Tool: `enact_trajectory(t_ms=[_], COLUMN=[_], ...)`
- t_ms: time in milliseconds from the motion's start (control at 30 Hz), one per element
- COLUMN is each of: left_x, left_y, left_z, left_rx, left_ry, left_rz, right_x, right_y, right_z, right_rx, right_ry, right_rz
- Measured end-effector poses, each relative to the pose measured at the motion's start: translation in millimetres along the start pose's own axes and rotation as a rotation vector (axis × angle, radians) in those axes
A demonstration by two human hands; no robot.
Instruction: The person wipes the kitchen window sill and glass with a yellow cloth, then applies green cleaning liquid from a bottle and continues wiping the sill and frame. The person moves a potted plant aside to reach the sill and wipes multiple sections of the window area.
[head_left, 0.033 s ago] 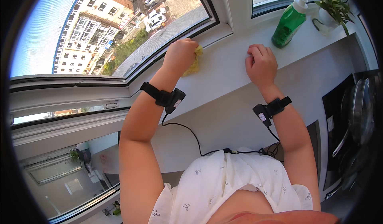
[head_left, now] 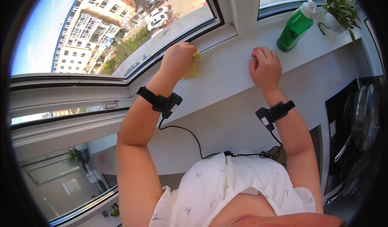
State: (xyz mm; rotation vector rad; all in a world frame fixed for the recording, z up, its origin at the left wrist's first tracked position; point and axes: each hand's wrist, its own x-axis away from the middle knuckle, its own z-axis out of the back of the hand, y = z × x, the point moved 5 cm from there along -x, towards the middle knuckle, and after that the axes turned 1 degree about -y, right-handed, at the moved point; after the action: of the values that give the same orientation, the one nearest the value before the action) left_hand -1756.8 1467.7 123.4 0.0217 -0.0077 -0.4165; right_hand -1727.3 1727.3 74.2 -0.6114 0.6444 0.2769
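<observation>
Left hand (head_left: 178, 60) closed in a fist around a yellow cloth (head_left: 194, 65), pressing it onto the white windowsill (head_left: 226, 71) just beside the lower corner of the window frame (head_left: 220, 25); only the cloth's right edge shows, poking out from under the fingers; the rest is hidden by the hand. Right hand (head_left: 264, 67) holds nothing; it rests palm down on the sill, fingers curled loosely, knuckles toward the glass, well apart from the left hand and the cloth. Each wrist carries a black strap with a small black device: left wrist band (head_left: 159, 101), right wrist band (head_left: 275, 113); a thin black cable (head_left: 190, 133) runs from the left band down toward the chest, where it meets the cable from the right. Person wears a white top (head_left: 226, 190) with small dark bow prints. On the sill to the right of the right hand stands a green bottle (head_left: 295, 27) with a white cap, tilted in the fisheye view, near but not touching the hand; just beyond it a potted plant (head_left: 339, 8) in a white pot, leaves overhanging the sill edge. Through the pane (head_left: 121, 25): buildings, trees and parked cars far below. At far right edge, a dark appliance with a round metal lid (head_left: 363, 118); detail hard to make out.
</observation>
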Motion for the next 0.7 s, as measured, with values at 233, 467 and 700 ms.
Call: enact_trajectory(t_ms=[233,467,700], left_x=[-5,-46,15], left_y=[5,48,14], left_z=[-8,-6,1], left_rx=[0.172,0.067,-0.342], left_ry=[0.130,0.139,-0.039], left_rz=[-0.085,-0.137,-0.230], right_x=[1,-2,-1], right_y=[-2,-3,-4], right_z=[-6,-3,-4], right_rx=[0.055,0.037,0.046], right_ry=[-0.068,-0.095,-0.071], right_rz=[0.003,0.044,0.038])
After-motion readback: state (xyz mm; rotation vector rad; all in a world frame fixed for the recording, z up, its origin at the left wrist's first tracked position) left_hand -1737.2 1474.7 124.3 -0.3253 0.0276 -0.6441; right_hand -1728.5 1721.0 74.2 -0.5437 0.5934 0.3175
